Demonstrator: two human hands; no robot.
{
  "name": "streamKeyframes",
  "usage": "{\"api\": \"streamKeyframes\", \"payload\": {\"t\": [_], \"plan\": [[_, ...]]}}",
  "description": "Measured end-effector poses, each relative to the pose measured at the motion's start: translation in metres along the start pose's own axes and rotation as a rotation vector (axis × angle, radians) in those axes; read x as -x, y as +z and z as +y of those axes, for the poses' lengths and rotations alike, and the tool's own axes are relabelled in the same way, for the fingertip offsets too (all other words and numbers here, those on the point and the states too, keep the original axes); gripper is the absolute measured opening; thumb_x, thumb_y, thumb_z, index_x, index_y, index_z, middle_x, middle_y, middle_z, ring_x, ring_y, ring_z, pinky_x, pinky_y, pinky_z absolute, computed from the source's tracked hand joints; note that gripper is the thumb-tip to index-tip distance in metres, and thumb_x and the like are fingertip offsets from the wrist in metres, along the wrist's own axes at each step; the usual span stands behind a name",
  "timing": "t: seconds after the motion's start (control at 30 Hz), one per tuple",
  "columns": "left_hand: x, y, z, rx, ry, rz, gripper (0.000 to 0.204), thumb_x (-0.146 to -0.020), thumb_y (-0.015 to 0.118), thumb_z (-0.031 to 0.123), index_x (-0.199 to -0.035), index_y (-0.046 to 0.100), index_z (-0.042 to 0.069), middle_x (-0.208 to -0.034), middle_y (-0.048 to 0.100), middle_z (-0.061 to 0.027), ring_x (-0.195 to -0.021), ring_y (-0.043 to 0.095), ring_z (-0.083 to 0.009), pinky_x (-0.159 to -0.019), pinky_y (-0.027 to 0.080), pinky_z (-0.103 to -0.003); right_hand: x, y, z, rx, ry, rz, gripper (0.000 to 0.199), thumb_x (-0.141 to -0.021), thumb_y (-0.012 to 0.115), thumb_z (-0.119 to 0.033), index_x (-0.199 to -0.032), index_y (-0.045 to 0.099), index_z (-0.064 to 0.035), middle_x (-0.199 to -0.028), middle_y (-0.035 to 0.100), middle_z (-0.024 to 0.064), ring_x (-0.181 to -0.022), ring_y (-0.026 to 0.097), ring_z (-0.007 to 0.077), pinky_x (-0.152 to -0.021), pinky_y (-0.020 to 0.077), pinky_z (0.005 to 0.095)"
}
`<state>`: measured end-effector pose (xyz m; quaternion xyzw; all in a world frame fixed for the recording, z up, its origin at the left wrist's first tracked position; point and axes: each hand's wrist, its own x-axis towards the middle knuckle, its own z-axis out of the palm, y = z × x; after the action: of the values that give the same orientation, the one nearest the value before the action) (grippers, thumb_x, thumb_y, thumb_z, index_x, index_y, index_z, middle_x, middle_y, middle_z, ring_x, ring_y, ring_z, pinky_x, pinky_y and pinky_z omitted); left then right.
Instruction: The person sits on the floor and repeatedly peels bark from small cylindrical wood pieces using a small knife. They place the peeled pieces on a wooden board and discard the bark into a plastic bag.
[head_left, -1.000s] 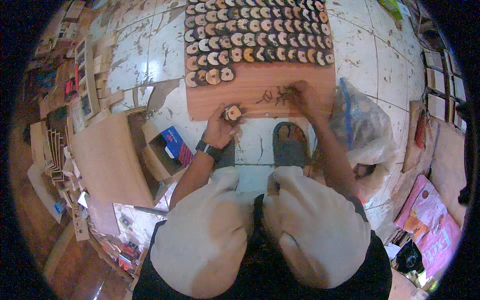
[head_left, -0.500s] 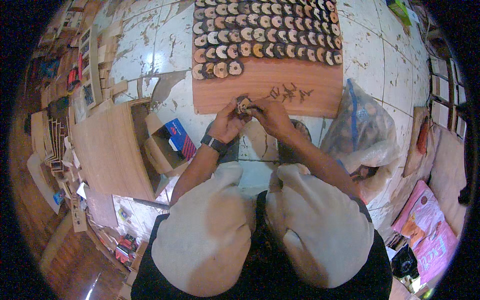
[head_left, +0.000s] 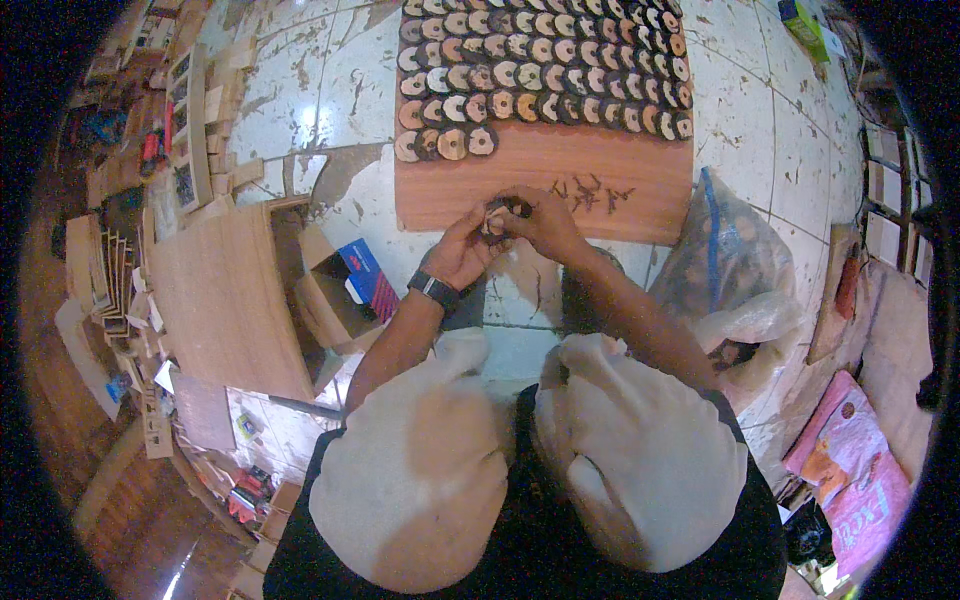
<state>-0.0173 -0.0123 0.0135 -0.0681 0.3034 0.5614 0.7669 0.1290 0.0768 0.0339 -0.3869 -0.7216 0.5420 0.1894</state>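
Note:
Between my hands, just past the near edge of a brown board (head_left: 440, 196), is a small pale wood slice (head_left: 495, 222) with a dark rim. My left hand (head_left: 459, 254), with a watch strap at the wrist, holds it from the left with the fingers closed. Pinching its upper right side, my right hand (head_left: 550, 228) covers part of it. Whether the right fingers also hold some small piece is hidden. On the board lie overlapping rows of similar slices (head_left: 542, 78), with a short row at the left. Several short dark stick-like pieces (head_left: 590, 193) lie loose right of my hands.
A clear plastic bag (head_left: 742, 255) of roundish pieces stands at the right. To the left are an opened cardboard box (head_left: 325, 300), a blue box (head_left: 362, 272) and a large wooden panel (head_left: 225, 300). A pink sack (head_left: 850, 460) lies lower right; wood scraps line the left.
My right fingers have moved from the slice's right side up over its top and grip it more closely. The view has shifted slightly, so the board appears a little lower and further right.

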Motion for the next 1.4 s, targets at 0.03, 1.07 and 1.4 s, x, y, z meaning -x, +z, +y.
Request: {"api": "streamKeyframes", "payload": {"t": [0.03,1.07,1.4], "plan": [[-0.001,0.001,0.002,0.026,-0.001,-0.016,0.045,-0.094,0.051,0.037,-0.125,0.048,0.006,-0.111,0.059,-0.0097,-0.097,0.058,-0.0202,-0.091,0.047,-0.038,-0.006,-0.002,0.004,-0.035,0.019,-0.063,0.034,-0.08,0.069,-0.015,-0.11,0.059,-0.0018,-0.097,0.065,0.0123,-0.083,0.063,0.0204,-0.075,0.0503,0.032],[0.006,-0.015,-0.009,-0.2,-0.078,0.056,0.051,-0.094,0.045,0.038,-0.131,0.043,0.004,-0.134,0.046,-0.0189,-0.124,0.044,-0.031,-0.104,0.036,-0.044,0.256,-0.154,-0.005,0.236,0.309,1.19,0.021,-0.085,0.063,-0.018,-0.101,0.064,-0.0039,-0.094,0.067,0.0139,-0.084,0.065,0.0289,-0.072,0.051,0.0365],[-0.003,-0.008,-0.003,-0.332,-0.108,0.101,0.052,-0.094,0.047,0.035,-0.134,0.041,0.003,-0.134,0.045,-0.0198,-0.124,0.045,-0.0293,-0.103,0.038,-0.042,0.368,-0.192,0.083,1.144,0.878,0.556,0.057,-0.076,0.065,-0.017,-0.13,0.047,-0.0095,-0.123,0.052,0.0189,-0.103,0.057,0.0348,-0.081,0.0493,0.0438]]}}
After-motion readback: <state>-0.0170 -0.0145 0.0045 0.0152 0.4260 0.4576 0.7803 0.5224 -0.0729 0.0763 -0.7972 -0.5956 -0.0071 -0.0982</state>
